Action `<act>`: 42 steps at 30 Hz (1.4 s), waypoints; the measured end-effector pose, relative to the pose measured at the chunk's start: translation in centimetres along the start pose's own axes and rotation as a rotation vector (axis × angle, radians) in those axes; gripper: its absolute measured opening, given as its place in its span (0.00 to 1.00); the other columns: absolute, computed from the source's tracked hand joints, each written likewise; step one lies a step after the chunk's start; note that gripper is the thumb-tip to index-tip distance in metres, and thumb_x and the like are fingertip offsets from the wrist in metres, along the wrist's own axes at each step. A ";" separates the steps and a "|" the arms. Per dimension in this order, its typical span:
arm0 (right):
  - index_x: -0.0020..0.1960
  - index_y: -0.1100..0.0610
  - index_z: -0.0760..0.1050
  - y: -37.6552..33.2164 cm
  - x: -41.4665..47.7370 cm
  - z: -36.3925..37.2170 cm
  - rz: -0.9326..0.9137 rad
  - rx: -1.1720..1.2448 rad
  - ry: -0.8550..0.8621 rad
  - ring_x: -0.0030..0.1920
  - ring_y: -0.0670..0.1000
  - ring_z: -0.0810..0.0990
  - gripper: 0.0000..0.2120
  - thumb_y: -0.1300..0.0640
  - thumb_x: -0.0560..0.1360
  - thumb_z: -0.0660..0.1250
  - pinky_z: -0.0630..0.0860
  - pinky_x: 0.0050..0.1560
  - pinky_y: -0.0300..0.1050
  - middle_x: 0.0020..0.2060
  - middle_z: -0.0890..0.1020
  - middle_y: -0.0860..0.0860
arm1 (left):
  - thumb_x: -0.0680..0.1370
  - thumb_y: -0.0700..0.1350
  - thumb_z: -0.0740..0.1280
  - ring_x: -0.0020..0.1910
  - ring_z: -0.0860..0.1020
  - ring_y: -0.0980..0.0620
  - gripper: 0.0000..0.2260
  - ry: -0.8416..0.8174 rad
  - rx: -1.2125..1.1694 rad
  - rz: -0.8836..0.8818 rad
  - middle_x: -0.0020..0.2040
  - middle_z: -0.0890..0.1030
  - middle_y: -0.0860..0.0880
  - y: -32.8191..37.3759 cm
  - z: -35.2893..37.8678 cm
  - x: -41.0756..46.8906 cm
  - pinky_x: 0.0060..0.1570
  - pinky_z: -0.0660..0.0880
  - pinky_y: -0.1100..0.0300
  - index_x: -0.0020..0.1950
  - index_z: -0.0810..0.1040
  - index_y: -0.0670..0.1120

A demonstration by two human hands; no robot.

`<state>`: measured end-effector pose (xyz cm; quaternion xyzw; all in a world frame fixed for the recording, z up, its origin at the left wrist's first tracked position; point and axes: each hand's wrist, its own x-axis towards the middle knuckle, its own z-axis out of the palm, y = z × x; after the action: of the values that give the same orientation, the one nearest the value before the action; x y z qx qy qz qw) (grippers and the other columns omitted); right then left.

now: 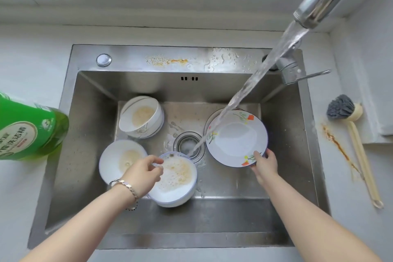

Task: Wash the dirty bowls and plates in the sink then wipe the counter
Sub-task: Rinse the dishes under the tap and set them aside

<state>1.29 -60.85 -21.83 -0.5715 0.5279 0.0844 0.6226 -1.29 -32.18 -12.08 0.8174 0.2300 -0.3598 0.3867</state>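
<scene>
Head view, step: Rinsing, I'd guess. The right hand (265, 165) pinches the flowered plate (236, 138) by its near rim, on the right side of the sink (91, 144).
Tip: The stream (244, 91) only clips the plate's left edge, so slide it under and tilt it toward the drain (189, 144).
Left hand (142, 173): Fingers curled on the sudsy bowl (176, 183) rim, front-middle of the sink.
Room: The stacked bowls (140, 116) and the lone bowl (119, 159) crowd the left wall. The plate is just beside the right wall. The front strip looks open.
</scene>
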 end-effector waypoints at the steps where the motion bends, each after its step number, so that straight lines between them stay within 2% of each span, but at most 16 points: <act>1: 0.70 0.63 0.63 0.4 0.3 -0.1 -0.005 -0.010 0.018 0.64 0.61 0.73 0.20 0.70 0.78 0.58 0.73 0.58 0.55 0.66 0.71 0.59 | 0.78 0.41 0.61 0.44 0.81 0.51 0.07 -0.002 0.002 -0.010 0.45 0.81 0.47 -0.2 0.1 0.0 0.50 0.75 0.56 0.53 0.73 0.49; 7: 0.67 0.62 0.69 2.0 1.5 -0.2 0.018 -0.102 0.106 0.59 0.61 0.77 0.20 0.71 0.76 0.62 0.75 0.59 0.60 0.61 0.77 0.58 | 0.78 0.40 0.61 0.44 0.80 0.52 0.07 -0.028 -0.041 -0.077 0.45 0.81 0.47 -0.8 0.6 -0.2 0.48 0.75 0.55 0.53 0.73 0.48; 12: 0.67 0.63 0.69 2.8 1.6 -1.2 0.069 -0.075 0.070 0.57 0.59 0.78 0.22 0.74 0.74 0.62 0.76 0.56 0.51 0.59 0.78 0.57 | 0.78 0.38 0.60 0.42 0.80 0.52 0.07 -0.026 -0.112 -0.112 0.43 0.80 0.49 -1.6 0.0 -0.8 0.46 0.73 0.58 0.53 0.73 0.48; 15: 0.59 0.61 0.75 3.4 0.1 -1.2 0.037 -0.374 0.147 0.48 0.58 0.78 0.12 0.65 0.76 0.62 0.74 0.48 0.47 0.51 0.80 0.58 | 0.78 0.38 0.61 0.42 0.80 0.50 0.07 -0.006 -0.149 -0.128 0.43 0.80 0.48 -2.3 -0.8 -1.3 0.44 0.73 0.59 0.52 0.74 0.47; 17: 0.49 0.61 0.74 3.5 -2.6 0.0 0.103 -0.588 0.031 0.37 0.57 0.76 0.06 0.59 0.77 0.61 0.71 0.41 0.45 0.40 0.78 0.59 | 0.77 0.38 0.61 0.43 0.80 0.49 0.07 0.002 -0.140 -0.138 0.42 0.80 0.48 -2.9 -1.3 -1.6 0.50 0.74 0.55 0.49 0.74 0.49; 18: 0.48 0.61 0.71 3.5 -4.3 0.9 0.190 -0.621 -0.096 0.32 0.57 0.75 0.07 0.56 0.78 0.61 0.71 0.36 0.45 0.36 0.76 0.59 | 0.77 0.38 0.62 0.44 0.81 0.48 0.07 0.005 -0.130 -0.141 0.41 0.81 0.48 -3.3 -1.6 -1.8 0.53 0.75 0.53 0.47 0.74 0.50; 20: 0.56 0.58 0.65 3.5 -7.7 3.0 0.359 -0.679 -0.358 0.28 0.55 0.75 0.16 0.47 0.78 0.60 0.72 0.28 0.41 0.37 0.75 0.59 | 0.77 0.38 0.62 0.46 0.81 0.45 0.07 0.011 -0.124 -0.144 0.40 0.81 0.48 -4.0 -1.9 -2.1 0.55 0.75 0.51 0.47 0.74 0.50; 22: 0.67 0.54 0.59 4.3 -9.9 5.1 0.415 -0.758 -0.554 0.30 0.54 0.78 0.25 0.43 0.77 0.61 0.76 0.26 0.40 0.45 0.75 0.61 | 0.77 0.38 0.62 0.47 0.81 0.45 0.06 0.012 -0.136 -0.146 0.40 0.81 0.48 -4.7 -2.3 -2.4 0.54 0.75 0.52 0.49 0.74 0.49; 24: 0.68 0.55 0.59 5.9 -10.9 7.0 0.382 -0.734 -0.603 0.33 0.55 0.79 0.24 0.51 0.77 0.63 0.78 0.26 0.42 0.52 0.74 0.61 | 0.77 0.38 0.62 0.48 0.81 0.45 0.06 0.010 -0.155 -0.149 0.41 0.82 0.47 -5.3 -2.6 -2.6 0.51 0.73 0.55 0.50 0.74 0.49; 26: 0.66 0.57 0.65 7.5 -11.3 8.3 0.312 -0.677 -0.524 0.39 0.58 0.80 0.19 0.64 0.75 0.59 0.79 0.24 0.45 0.54 0.76 0.59 | 0.77 0.39 0.62 0.48 0.81 0.45 0.07 0.013 -0.185 -0.149 0.43 0.82 0.45 -5.6 -2.9 -2.8 0.49 0.72 0.57 0.52 0.74 0.47; 29: 0.63 0.57 0.68 8.5 -11.8 8.5 0.245 -0.615 -0.424 0.49 0.63 0.80 0.22 0.68 0.72 0.52 0.81 0.29 0.50 0.58 0.77 0.58 | 0.77 0.38 0.62 0.48 0.81 0.45 0.08 0.024 -0.216 -0.146 0.43 0.82 0.44 -6.0 -3.5 -3.3 0.51 0.73 0.56 0.54 0.75 0.46; 32: 0.64 0.55 0.67 7.2 -12.8 7.0 0.191 -0.593 -0.451 0.44 0.62 0.81 0.23 0.68 0.71 0.54 0.82 0.39 0.55 0.55 0.77 0.58 | 0.76 0.41 0.63 0.48 0.81 0.45 0.09 0.023 -0.221 -0.138 0.42 0.82 0.46 -6.0 -4.0 -3.7 0.52 0.73 0.55 0.56 0.75 0.45; 35: 0.68 0.49 0.63 4.4 -14.9 5.2 0.131 -0.542 -0.569 0.37 0.58 0.82 0.28 0.69 0.72 0.55 0.81 0.35 0.49 0.55 0.78 0.58 | 0.75 0.45 0.66 0.46 0.81 0.47 0.17 0.014 -0.242 -0.129 0.44 0.80 0.47 -5.3 -4.4 -4.3 0.54 0.76 0.52 0.64 0.72 0.46; 37: 0.69 0.47 0.63 2.5 -16.5 4.1 0.098 -0.482 -0.658 0.39 0.58 0.83 0.30 0.69 0.71 0.56 0.81 0.38 0.49 0.56 0.78 0.56 | 0.77 0.43 0.65 0.41 0.81 0.49 0.17 -0.045 -0.325 -0.124 0.47 0.79 0.46 -4.4 -4.5 -4.9 0.44 0.78 0.54 0.66 0.69 0.47; 39: 0.69 0.44 0.63 0.6 -18.0 3.2 0.048 -0.470 -0.739 0.44 0.58 0.84 0.34 0.64 0.65 0.59 0.81 0.44 0.53 0.56 0.79 0.52 | 0.78 0.40 0.64 0.32 0.80 0.54 0.14 -0.107 -0.414 -0.091 0.43 0.80 0.47 -3.4 -4.5 -5.8 0.34 0.79 0.59 0.63 0.69 0.50; 42: 0.69 0.41 0.62 -2.0 -20.0 2.0 0.020 -0.450 -0.832 0.49 0.61 0.83 0.36 0.60 0.64 0.63 0.80 0.50 0.56 0.57 0.78 0.50 | 0.77 0.33 0.63 0.28 0.80 0.54 0.15 -0.052 -0.437 0.007 0.37 0.81 0.45 -2.8 -4.7 -6.9 0.30 0.79 0.61 0.61 0.71 0.48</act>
<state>-4.69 -49.92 -5.92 -0.6047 0.2077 0.4247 0.6410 -5.57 -27.49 -5.99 0.7054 0.2897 -0.3211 0.5616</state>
